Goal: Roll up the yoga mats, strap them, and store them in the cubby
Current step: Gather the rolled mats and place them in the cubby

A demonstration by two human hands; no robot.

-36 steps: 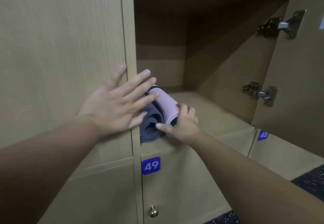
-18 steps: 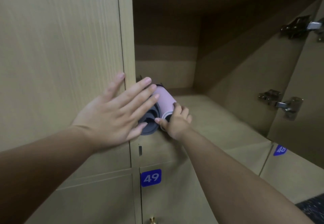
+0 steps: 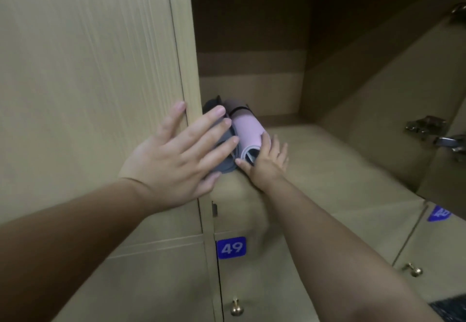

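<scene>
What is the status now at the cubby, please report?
Left hand flat on grey mat. Right hand open, pressing pink mat end. Both mats inside cubby, at left wall. Nothing blocking.

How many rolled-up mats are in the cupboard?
2. A grey mat lies against the cubby's left wall, under the left hand's fingers. A pink mat lies right beside it, touched by the right hand. More could hide behind them.

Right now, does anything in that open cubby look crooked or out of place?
Nothing stands out. The pink mat and grey mat lie rolled side by side against the cubby's left wall, a black strap around the pink one.
</scene>
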